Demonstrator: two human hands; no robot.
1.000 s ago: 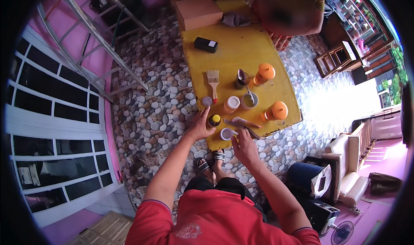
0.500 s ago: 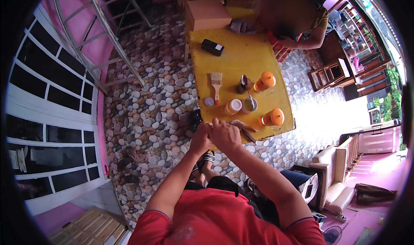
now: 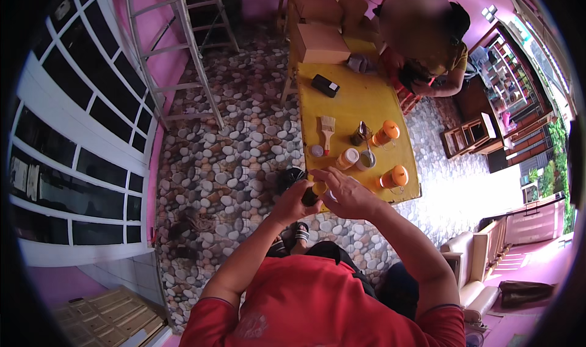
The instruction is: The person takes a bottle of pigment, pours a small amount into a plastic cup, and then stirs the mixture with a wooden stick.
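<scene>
My left hand (image 3: 293, 204) is wrapped round a small dark container (image 3: 311, 198) with a yellowish top, held just off the table's near edge. Over that container my right hand (image 3: 345, 195) is cupped, its fingertips near the top. Something pale shows under its palm, mostly hidden. Beyond my hands, on the yellow table (image 3: 342, 105), stand an orange-and-white jar (image 3: 347, 159), a grey cup (image 3: 366, 160) with a utensil in it and a dark metal cup (image 3: 360, 134). A paintbrush (image 3: 327, 132) lies left of them, near a small round lid (image 3: 316, 151).
Two orange-lidded pitchers (image 3: 386, 133) (image 3: 394, 177) stand along the table's right side. Farther back are a black case (image 3: 325, 85) and cardboard boxes (image 3: 322, 43). Another person (image 3: 421, 47) is at the far right. A ladder (image 3: 195, 54) stands left, a sofa (image 3: 467, 264) right.
My hands have shifted slightly apart, so the dark container between them now shows. The whole view has tilted, with the table appearing farther right and lower.
</scene>
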